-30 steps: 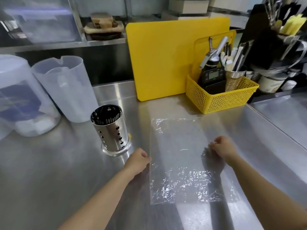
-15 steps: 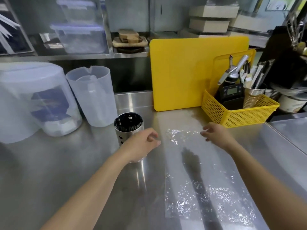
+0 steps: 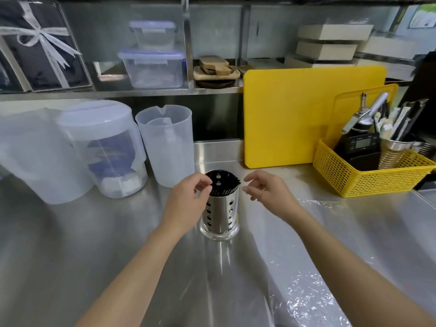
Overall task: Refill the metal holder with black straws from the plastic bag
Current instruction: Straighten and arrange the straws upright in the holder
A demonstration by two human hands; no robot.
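From the head view, the metal holder (image 3: 220, 210) stands upright on the steel counter (image 3: 70, 256), between my two hands, so I can tidy its top from both sides. My left hand (image 3: 188, 201) pinches its fingers together at the rim; my right hand (image 3: 266, 192) is loosely apart, touching nothing. The black straws (image 3: 224, 187) stand inside with long axis nearly vertical, tips leaning slightly right. The plastic bag (image 3: 313, 293) lies flat and looks empty, near my right arm.

Single head-worn wide-angle view, looking forward and down across steel counter (image 3: 70, 267) toward back shelf (image 3: 141, 92). Close range: both forearms enter from bottom edge. Edges bowed by the lens. No second view.
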